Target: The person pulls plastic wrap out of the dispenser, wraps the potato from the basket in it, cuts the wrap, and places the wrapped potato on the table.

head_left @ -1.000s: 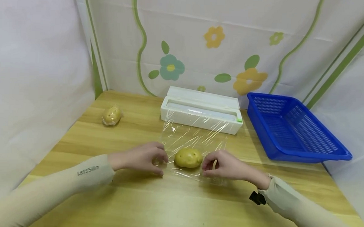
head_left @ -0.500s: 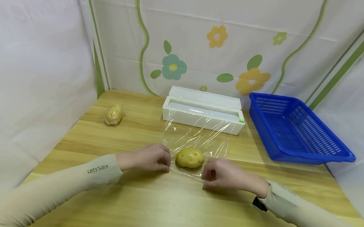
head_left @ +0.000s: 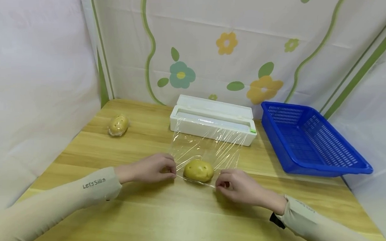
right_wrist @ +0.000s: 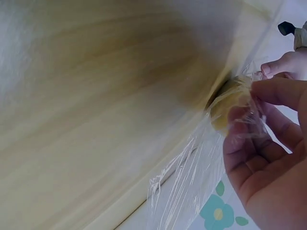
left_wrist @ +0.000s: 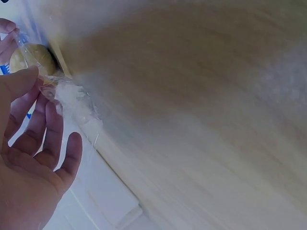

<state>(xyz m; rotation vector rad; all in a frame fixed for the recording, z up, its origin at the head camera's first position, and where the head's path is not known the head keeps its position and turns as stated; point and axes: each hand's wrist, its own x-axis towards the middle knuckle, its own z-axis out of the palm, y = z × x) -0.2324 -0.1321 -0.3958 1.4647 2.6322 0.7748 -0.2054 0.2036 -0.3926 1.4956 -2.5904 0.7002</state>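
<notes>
A sheet of clear plastic wrap [head_left: 195, 146] runs from a white wrap dispenser box [head_left: 208, 130], lid raised, toward the front of the table. On the sheet, close to its front edge, lies a yellow potato [head_left: 199, 170]. My left hand [head_left: 151, 168] pinches the wrap's front left corner between thumb and index finger; the left wrist view shows the other fingers loosely bent. At the front right corner my right hand [head_left: 240, 186] pinches the film the same way. In the right wrist view, crinkled film hangs around the right fingers [right_wrist: 273, 91], partly in front of the potato.
A second potato [head_left: 118, 125], covered in clear film, sits at the back left of the wooden table [head_left: 189, 219]. A blue perforated basket [head_left: 319, 167] stands on the right. Behind the dispenser hangs a flower-patterned curtain [head_left: 208, 46].
Both hands have closed thumb and fingers on the wrap's front corners. The wrap's front edge now looks lifted and drawn taut before the potato, which stays in place.
</notes>
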